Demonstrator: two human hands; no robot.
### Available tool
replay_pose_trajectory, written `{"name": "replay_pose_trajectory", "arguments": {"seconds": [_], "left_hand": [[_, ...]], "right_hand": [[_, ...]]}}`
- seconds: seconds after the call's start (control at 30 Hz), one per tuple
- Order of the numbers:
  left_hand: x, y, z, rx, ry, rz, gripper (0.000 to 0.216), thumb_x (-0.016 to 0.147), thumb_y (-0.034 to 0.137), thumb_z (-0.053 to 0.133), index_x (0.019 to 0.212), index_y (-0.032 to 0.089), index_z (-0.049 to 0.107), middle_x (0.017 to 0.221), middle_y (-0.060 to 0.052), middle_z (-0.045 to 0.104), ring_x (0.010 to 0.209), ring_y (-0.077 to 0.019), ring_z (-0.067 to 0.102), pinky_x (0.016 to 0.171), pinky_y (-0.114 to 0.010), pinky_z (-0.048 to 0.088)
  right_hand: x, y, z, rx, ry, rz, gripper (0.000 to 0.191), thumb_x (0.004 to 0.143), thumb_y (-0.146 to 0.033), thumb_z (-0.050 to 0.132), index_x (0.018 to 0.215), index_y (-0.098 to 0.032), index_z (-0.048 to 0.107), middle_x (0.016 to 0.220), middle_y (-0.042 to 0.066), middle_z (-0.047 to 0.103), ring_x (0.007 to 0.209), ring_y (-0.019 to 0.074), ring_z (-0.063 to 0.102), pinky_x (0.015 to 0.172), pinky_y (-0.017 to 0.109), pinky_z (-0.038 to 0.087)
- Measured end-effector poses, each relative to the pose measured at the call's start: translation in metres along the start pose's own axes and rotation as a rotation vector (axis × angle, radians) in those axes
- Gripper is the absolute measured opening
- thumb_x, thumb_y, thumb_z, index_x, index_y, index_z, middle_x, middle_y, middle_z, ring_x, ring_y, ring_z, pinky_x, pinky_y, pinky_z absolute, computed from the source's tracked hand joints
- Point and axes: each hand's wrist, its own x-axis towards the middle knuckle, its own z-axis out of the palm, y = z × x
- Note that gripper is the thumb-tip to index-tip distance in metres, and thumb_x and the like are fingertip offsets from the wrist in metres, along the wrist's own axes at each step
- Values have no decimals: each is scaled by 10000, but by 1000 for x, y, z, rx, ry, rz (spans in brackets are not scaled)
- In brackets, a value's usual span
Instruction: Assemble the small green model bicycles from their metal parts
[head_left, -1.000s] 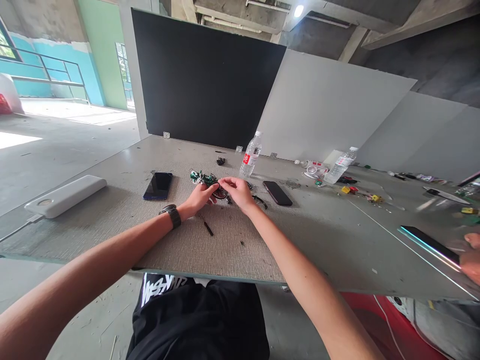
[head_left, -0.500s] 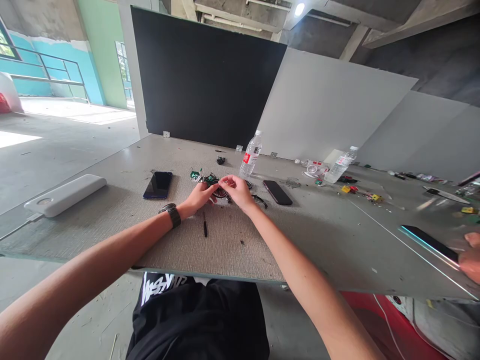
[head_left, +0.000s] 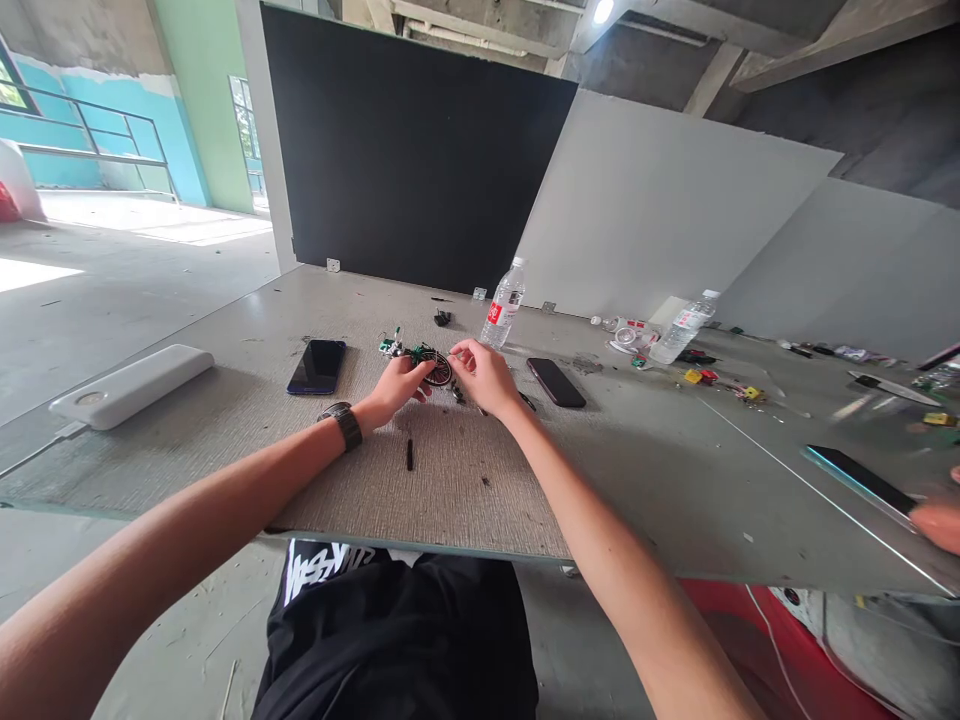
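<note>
My left grip (head_left: 396, 388) pinches a small green-and-silver, black-wheeled model (head_left: 418, 354), best braced inside the near edge of the gray bench (head_left: 450, 505), my right grip (head_left: 484, 376) alongside, its hold unclear.

Daylight mostly from L; floor (head_left: 187, 222) burnt out in patches, window (head_left: 246, 120) v. bright. Ceiling lamp (head_left: 602, 11) glares w/ a hazy halo; ceiling (head_left: 892, 100) far R dim. Table (head_left: 210, 480) in soft, diffuse light, faint shadows nr hands (head_left: 394, 392); small parts there hard to resolve. Wide-angle stretch at edges, esp. forearms (head_left: 225, 510). R side smeared, co-worker's hand (head_left: 937, 522) blurred.
</note>
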Motion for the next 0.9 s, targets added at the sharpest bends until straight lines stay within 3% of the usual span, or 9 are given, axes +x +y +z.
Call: {"name": "replay_pose_trajectory", "arguments": {"seconds": [0.17, 0.27, 0.33, 0.43, 0.5, 0.6, 0.8, 0.9], "left_hand": [[0, 2, 1, -5, 99, 20, 245, 957, 272, 553, 796, 121, 660, 817, -92, 715, 541, -99, 580, 484, -217, 488], [2, 2, 1, 25, 199, 25, 262, 956, 261, 555, 743, 132, 639, 715, -66, 676, 518, -106, 573, 457, -213, 465], [3, 2, 1, 41, 240, 23, 286, 954, 253, 554, 692, 150, 604, 629, -37, 625, 510, -116, 574, 447, -212, 449], [4, 3, -1, 92, 288, 39, 362, 946, 255, 573, 596, 183, 511, 547, -7, 555, 506, -122, 563, 442, -213, 408], [4, 3, -3, 169, 336, 32, 428, 939, 278, 602, 544, 196, 460, 513, -5, 527, 493, -119, 535, 436, -220, 369], [3, 4, -4, 230, 345, -22, 441, 948, 315, 600, 537, 189, 501, 528, -38, 578, 499, -134, 547, 448, -243, 375], [4, 1, -4, 172, 330, 0, 426, 945, 315, 598, 553, 204, 474, 525, -27, 561, 497, -134, 547, 430, -238, 355], [5, -1, -4, 112, 304, 22, 363, 940, 292, 591, 599, 194, 512, 541, -21, 566, 509, -131, 559, 459, -232, 409]], "right_hand": [[0, 2, -19, -140, -66, -49, 189, 971, -312, 557, 885, -195, 679, 875, 51, 705, 747, 164, 588, 710, 295, 422], [-4, -9, -20, -64, -250, -80, 158, 931, -291, 607, 844, -188, 690, 754, 15, 682, 667, 143, 564, 660, 282, 398], [-7, -23, -15, -8, -397, -109, 112, 889, -254, 646, 819, -183, 696, 724, 2, 676, 641, 129, 561, 652, 274, 398], [-12, -46, -1, -23, -472, -173, 97, 894, -247, 650, 875, -187, 724, 767, 5, 699, 668, 128, 580, 683, 279, 400], [-15, -57, 9, -20, -550, -195, 129, 900, -319, 695, 898, -193, 726, 813, 17, 712, 710, 140, 599, 682, 278, 402], [-18, -64, 21, 21, -672, -190, 271, 841, -446, 796, 909, -192, 732, 818, 25, 710, 721, 153, 609, 665, 276, 412], [-16, -48, 21, 111, -625, -67, 231, 764, -350, 880, 897, -221, 743, 763, -4, 696, 684, 160, 613, 652, 285, 425], [-12, -34, 16, 123, -625, -25, 157, 781, -290, 861, 880, -231, 754, 733, -16, 689, 671, 157, 613, 648, 282, 429]]}}
